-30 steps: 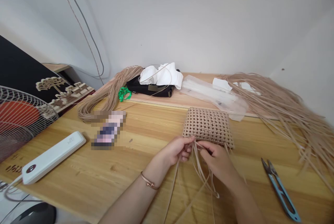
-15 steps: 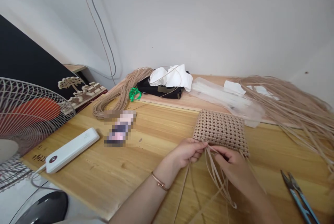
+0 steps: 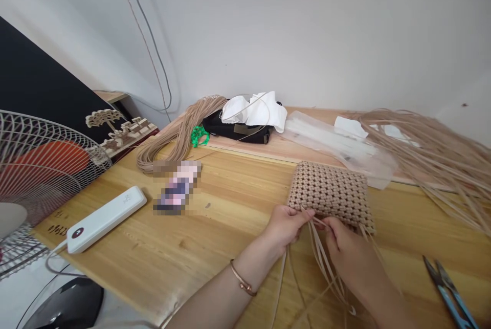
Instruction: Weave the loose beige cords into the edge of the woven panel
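A tan woven panel [image 3: 330, 193] lies on the wooden table [image 3: 215, 237], with loose flat strips [image 3: 326, 272] trailing from its near edge toward me. My left hand [image 3: 286, 224], a bracelet on its wrist, pinches strips at the panel's near left corner. My right hand [image 3: 347, 249] is closed on strips just beside it, under the panel's near edge. Both hands nearly touch each other.
Scissors [image 3: 450, 293] lie at the near right. A big sheaf of strips [image 3: 429, 150] fans across the back right, a coiled bundle [image 3: 180, 129] sits back left by a black bag [image 3: 236, 132] with white cloth. A white power bank [image 3: 105, 219] and a fan [image 3: 38, 175] are at left.
The view has shifted, so everything sits further right in the frame. Both hands stay at the panel's near edge, working the strips with small finger movements.
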Tool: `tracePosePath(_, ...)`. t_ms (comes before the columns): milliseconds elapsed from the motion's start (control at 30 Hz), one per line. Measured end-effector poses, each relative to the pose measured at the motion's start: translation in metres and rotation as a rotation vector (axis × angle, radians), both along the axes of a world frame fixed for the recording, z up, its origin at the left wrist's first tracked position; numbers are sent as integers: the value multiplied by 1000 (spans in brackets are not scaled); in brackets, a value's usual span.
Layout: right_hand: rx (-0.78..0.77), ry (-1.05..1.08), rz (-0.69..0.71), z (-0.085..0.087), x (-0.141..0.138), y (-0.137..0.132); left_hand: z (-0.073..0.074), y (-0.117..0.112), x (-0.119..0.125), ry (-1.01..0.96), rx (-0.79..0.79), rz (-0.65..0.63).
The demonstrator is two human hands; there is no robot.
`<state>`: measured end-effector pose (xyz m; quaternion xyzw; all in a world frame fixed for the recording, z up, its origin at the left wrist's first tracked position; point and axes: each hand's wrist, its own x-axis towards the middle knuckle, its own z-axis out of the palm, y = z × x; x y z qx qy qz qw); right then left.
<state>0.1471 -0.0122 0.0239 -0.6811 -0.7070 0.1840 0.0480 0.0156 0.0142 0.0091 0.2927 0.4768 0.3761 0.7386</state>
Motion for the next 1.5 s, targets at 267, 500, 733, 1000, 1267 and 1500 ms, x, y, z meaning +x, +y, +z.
tracePosePath(267, 112, 103, -152, -1, 0, 2, 2, 0, -3, -31, -15, -74)
tracePosePath(500, 149, 308, -159, 2, -2, 1, 1, 0, -13, -133, -51, -205)
tracePosePath(733, 92, 475, -120, -9, 9, 2, 0, -2, -19, -143, -4, -232)
tracePosePath(1000, 31, 519, -8, -9, 18, 4, -1, -3, -22, -104, 40, -277)
tracePosePath(1267, -7, 454, 24, -5, 20, 4, -1, 4, -20, -36, 107, -246)
tracePosePath(1500, -290, 970, -268, -5, -1, 8, -2, 9, -27, -4, 134, -282)
